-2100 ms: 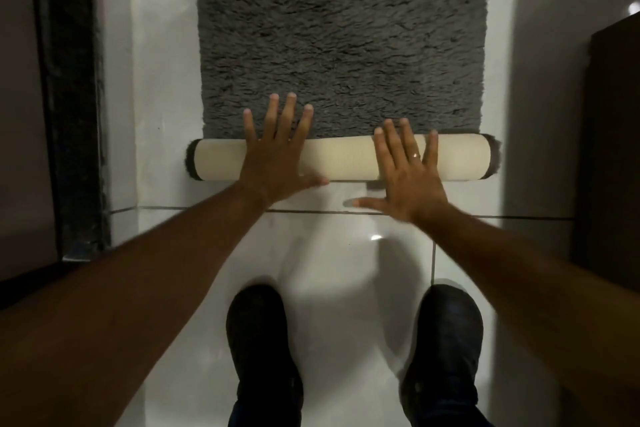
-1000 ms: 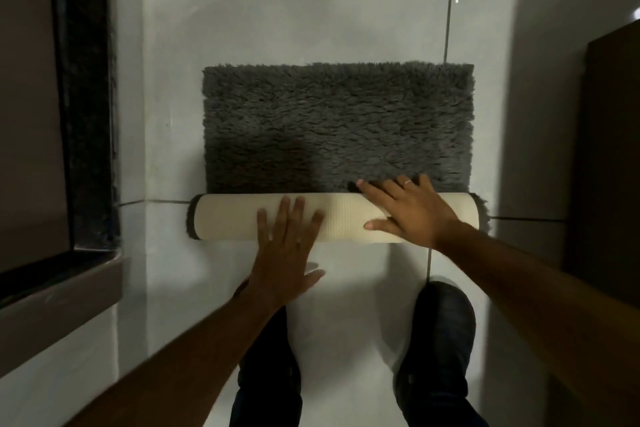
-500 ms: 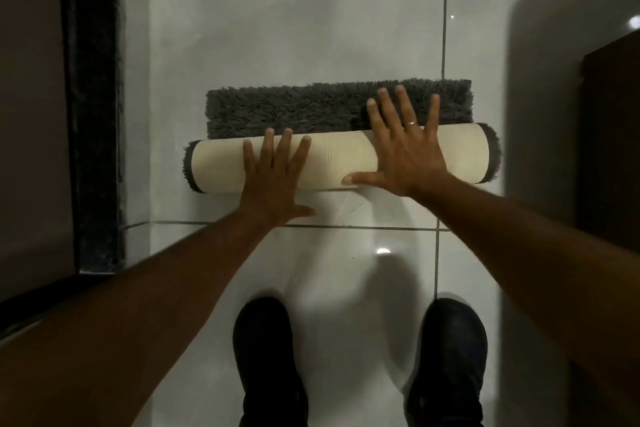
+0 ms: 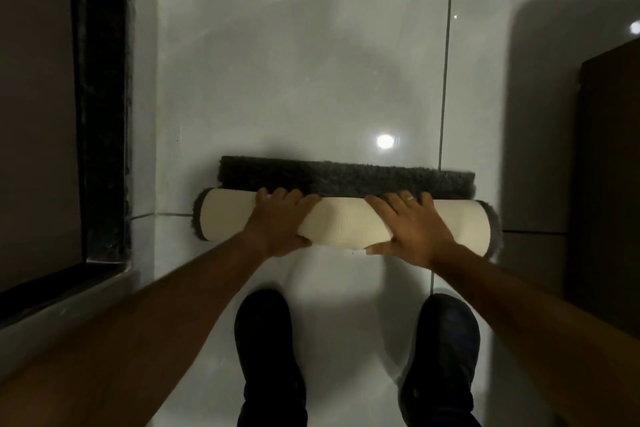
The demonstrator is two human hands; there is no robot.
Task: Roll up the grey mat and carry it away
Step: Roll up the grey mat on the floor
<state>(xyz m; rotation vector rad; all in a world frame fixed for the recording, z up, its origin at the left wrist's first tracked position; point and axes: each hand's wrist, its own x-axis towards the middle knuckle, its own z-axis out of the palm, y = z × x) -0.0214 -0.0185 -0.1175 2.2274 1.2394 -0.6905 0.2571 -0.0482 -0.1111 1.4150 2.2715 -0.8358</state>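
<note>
The grey mat (image 4: pixel 346 178) lies on the white tiled floor, almost fully rolled into a thick roll (image 4: pixel 343 224) with its cream backing outward. Only a narrow strip of shaggy grey pile still lies flat beyond the roll. My left hand (image 4: pixel 277 222) curls over the left-middle of the roll, fingers over the top and thumb underneath. On the right-middle, my right hand (image 4: pixel 412 225) presses with its fingers over the top edge and a ring showing on one finger.
My two dark shoes (image 4: pixel 270 354) (image 4: pixel 441 354) stand on the tiles just behind the roll. A dark doorframe or threshold (image 4: pixel 104 97) runs along the left. A dark brown cabinet (image 4: pixel 609 166) stands at the right. A ceiling light reflects on the floor.
The roll has moved forward and grown thicker, and the flat grey part has shrunk to a thin strip. Both hands went from flat on top to curled over the roll.
</note>
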